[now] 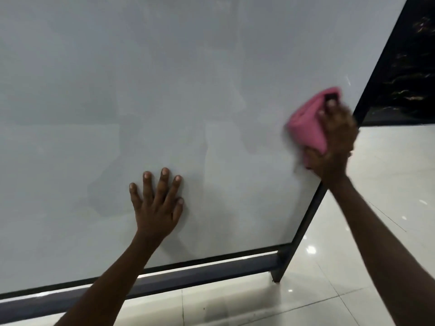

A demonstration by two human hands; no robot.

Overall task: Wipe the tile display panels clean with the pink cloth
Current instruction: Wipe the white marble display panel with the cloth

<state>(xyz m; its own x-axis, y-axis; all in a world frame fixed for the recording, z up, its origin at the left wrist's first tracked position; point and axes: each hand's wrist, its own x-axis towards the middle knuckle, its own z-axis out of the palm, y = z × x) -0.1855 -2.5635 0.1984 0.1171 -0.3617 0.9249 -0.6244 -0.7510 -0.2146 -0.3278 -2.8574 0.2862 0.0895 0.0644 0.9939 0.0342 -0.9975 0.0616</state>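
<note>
Left hand, fingers spread, braces the grey tile panel while right hand fingers grip the pink cloth near its right edge.

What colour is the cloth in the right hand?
Pink; the cloth, gripped by the right hand, shows best in the head view.

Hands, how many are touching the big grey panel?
2. The left hand rests flat on the grey panel low in the middle. The right hand presses the pink cloth near its right edge.
</note>
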